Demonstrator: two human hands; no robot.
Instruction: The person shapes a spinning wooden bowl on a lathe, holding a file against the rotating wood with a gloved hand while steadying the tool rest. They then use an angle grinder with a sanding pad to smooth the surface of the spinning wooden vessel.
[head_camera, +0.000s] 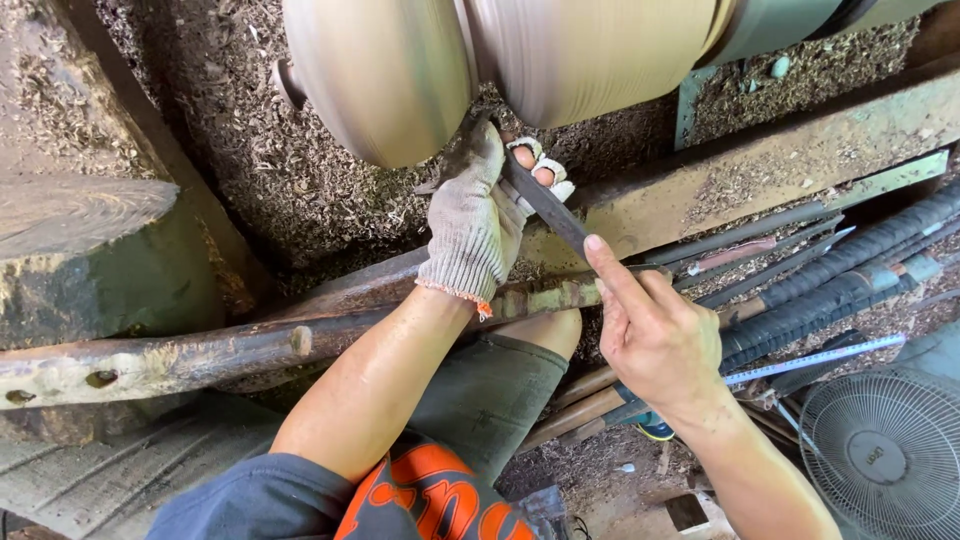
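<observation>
Closest to the lens, an orange-printed dark shirt (420, 500) and bent knee sit under two forearms. Bare right hand (655, 335) grips a long dark flat metal turning tool (545, 205), index finger stretched along the blade. Left hand (480, 215), in a grey knitted glove, closes around the tool's front end beside the blurred, pale spinning wooden workpiece (385, 75), above a rusty steel tool-rest bar (300, 345).

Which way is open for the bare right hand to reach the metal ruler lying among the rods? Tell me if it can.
Probably yes. The right hand rests on the chisel just left of the ruler, which lies uncovered on top of the dark rods; nothing stands between them, though the hand must first let go.
</observation>
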